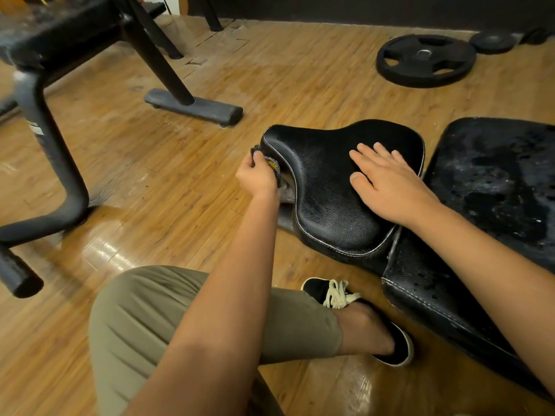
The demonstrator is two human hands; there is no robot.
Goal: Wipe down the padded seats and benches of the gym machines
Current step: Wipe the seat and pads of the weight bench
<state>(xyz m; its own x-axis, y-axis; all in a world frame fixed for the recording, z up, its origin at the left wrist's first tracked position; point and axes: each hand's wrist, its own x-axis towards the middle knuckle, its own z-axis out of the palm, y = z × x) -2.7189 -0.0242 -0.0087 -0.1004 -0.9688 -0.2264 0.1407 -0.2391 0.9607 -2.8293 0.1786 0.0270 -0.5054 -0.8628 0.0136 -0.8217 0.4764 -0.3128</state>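
Wood-plank flooring (120, 163) spreads across a gym where a person, one knee bent, is down low beside a machine. Their right hand (387, 187) lies flat, fingers straight, on top of the black padded seat (324, 205) at mid-scene. Their left hand (259, 175) curls around a dark cloth (274, 169), held against the seat's left edge. A dusty, blotched bench pad (495, 181) sits just right of the seat. A weight plate (425, 60) lies on the floor at far right, and a black bench frame (45, 145) stands at left.
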